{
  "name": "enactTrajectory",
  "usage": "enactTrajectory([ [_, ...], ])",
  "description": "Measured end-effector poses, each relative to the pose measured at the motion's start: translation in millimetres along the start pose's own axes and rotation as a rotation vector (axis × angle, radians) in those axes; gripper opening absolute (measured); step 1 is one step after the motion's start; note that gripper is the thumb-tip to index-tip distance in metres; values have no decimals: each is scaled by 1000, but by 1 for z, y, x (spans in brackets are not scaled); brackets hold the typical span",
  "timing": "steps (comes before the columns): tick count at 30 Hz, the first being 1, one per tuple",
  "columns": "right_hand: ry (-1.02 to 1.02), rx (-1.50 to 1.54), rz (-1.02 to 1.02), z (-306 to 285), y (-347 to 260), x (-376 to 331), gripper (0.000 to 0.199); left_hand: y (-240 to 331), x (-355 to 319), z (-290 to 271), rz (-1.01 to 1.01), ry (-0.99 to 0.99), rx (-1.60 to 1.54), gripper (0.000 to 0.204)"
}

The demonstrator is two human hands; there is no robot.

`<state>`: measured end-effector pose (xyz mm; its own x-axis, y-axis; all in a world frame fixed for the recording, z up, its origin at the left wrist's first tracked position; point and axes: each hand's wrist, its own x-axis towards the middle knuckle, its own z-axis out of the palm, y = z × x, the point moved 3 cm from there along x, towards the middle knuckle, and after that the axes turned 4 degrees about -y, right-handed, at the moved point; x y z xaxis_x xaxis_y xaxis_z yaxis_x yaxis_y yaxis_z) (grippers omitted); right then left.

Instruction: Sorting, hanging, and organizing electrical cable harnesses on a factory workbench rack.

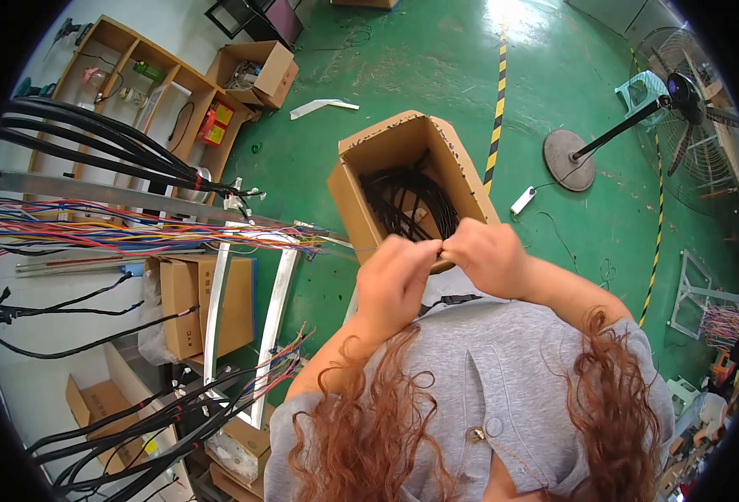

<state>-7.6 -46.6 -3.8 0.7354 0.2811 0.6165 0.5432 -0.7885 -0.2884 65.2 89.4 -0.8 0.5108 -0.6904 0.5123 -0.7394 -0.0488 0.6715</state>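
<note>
My left hand and my right hand meet in front of my chest, both closed in a pinch with fingertips nearly touching. A thin wire runs from the coloured wire bundle at the left to my left fingers. Between the fingertips a small dark bit shows, too small to name, and my fingers mostly cover it. Just beyond the hands stands an open cardboard box, with coiled black cables inside it.
White metal legs stand under the wires at left. Thick black cables lie along the far left, near a wooden shelf. Cardboard boxes sit on the green floor. A standing fan is at the right.
</note>
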Motion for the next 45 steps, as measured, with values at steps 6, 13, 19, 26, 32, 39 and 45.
enactTrajectory([
  [6, -80, 944, 689, 9, 6, 7, 8, -26, 1, -5, -57, 14, -351, 10],
  [13, -148, 275, -18, -5, 4, 11, 16, -30, -2, 6, -594, -833, -1088, 30],
  [19, -258, 858, 552, 11, 8, 1, 7, -3, 9, -15, 233, -467, 287, 11],
  [26, -456, 851, 877, 28, 13, -4, 14, -19, 0, -3, 184, -515, 380, 13],
  [32, -108, 468, 911, 19, 39, -57, 27, -52, -14, -8, 85, -381, 307, 11],
  [39, 1223, 2213, 1118, 77, 62, -108, 25, -72, -73, 31, 94, -661, 47, 21],
  [45, 1412, 1427, 1460, -1, 148, -244, 34, -165, -179, 24, -217, -930, 258, 27],
])
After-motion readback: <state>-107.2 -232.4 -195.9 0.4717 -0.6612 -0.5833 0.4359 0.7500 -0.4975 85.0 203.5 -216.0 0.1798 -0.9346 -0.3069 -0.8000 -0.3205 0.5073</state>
